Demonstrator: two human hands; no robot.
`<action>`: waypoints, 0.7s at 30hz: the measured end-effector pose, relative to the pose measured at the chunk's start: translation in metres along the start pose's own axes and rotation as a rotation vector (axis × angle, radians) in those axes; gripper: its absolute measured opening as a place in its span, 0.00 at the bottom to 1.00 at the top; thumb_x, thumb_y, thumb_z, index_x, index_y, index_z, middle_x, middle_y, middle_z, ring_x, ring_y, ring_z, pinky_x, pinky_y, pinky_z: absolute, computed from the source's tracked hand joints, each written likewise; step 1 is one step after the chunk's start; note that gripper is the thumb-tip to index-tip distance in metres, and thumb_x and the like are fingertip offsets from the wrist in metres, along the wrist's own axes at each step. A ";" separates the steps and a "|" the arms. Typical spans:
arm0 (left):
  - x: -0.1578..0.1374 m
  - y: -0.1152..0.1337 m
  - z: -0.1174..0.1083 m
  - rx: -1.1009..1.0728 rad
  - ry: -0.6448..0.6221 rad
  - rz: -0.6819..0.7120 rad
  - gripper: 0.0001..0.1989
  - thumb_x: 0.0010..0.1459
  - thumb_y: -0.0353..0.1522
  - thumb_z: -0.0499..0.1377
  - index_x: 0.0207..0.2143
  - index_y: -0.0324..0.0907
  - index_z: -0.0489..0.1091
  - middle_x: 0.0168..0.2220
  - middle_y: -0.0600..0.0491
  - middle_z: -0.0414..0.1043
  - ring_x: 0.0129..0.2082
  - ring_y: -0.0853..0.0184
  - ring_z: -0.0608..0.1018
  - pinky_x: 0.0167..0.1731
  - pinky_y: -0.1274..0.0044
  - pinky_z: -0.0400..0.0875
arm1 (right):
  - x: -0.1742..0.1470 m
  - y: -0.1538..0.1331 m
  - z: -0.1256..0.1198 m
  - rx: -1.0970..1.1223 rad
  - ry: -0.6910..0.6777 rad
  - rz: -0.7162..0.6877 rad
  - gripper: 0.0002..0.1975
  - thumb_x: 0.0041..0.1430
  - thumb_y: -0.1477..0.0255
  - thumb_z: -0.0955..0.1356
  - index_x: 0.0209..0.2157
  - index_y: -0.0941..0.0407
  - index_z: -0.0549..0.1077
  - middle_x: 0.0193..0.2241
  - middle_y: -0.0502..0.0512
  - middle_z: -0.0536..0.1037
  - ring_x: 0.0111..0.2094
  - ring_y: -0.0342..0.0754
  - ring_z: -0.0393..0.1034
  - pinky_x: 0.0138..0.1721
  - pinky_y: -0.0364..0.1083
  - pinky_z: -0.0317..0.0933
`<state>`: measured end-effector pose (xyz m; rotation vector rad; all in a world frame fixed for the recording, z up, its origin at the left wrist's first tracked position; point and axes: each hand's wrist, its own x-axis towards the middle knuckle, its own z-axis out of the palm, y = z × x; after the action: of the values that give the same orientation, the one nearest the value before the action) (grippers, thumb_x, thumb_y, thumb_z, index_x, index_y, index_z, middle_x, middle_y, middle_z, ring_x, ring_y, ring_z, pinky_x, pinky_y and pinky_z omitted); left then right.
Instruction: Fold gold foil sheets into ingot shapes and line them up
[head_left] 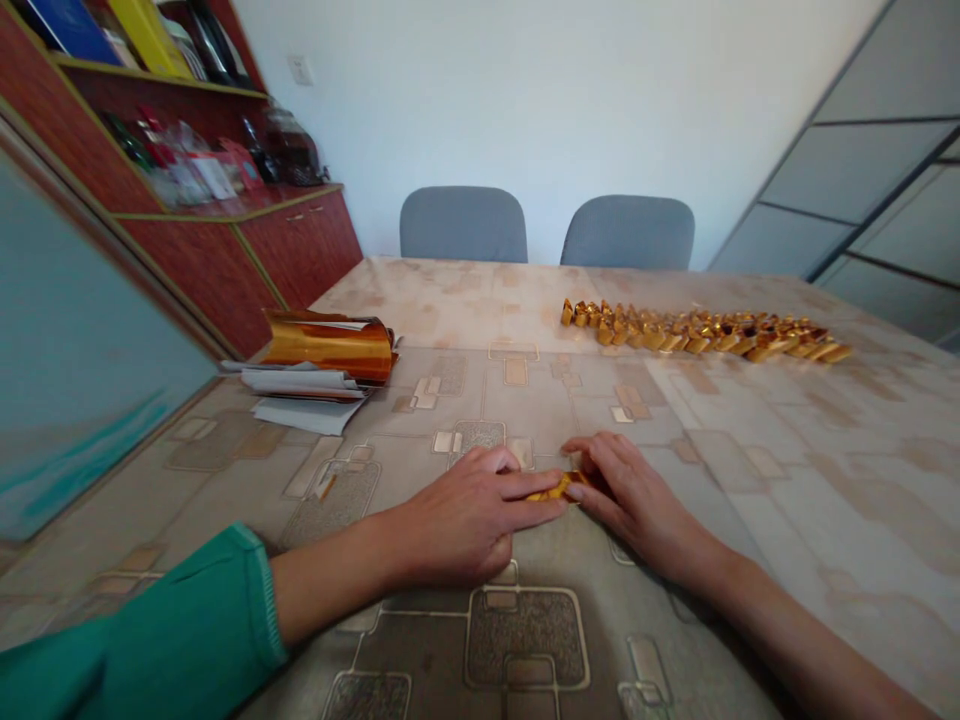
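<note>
Over the patterned surface [420, 470], a gold foil piece [553, 490] runs side to side. The left hand [476, 510] and right hand [634, 495] hold opposite ends, each grip narrow.

Two grey chairs [463, 225] are set beyond the far edge of the worktop [862, 490], before a white wall [540, 110] on which a socket [300, 70] is mounted, while a dark jar [296, 152] is carried by a red cabinet [304, 248] at left and dark-lined grey panels [885, 75] are seen at right.

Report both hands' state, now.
Left hand: holding the small gold piece at its left end.
Right hand: holding the same piece's right end, thumb on it.
</note>
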<state>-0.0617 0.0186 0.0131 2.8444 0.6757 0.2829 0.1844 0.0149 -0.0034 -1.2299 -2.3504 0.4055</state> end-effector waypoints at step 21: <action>-0.004 -0.010 -0.004 0.019 -0.026 0.101 0.23 0.63 0.28 0.52 0.61 0.43 0.65 0.65 0.50 0.63 0.49 0.60 0.68 0.51 0.67 0.65 | -0.008 0.002 -0.010 0.121 -0.041 0.017 0.06 0.69 0.73 0.63 0.46 0.54 0.68 0.41 0.57 0.74 0.44 0.53 0.68 0.47 0.54 0.65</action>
<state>-0.0703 0.0262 0.0140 2.8997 0.5326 0.2557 0.1952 0.0104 0.0023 -1.1966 -2.3141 0.5754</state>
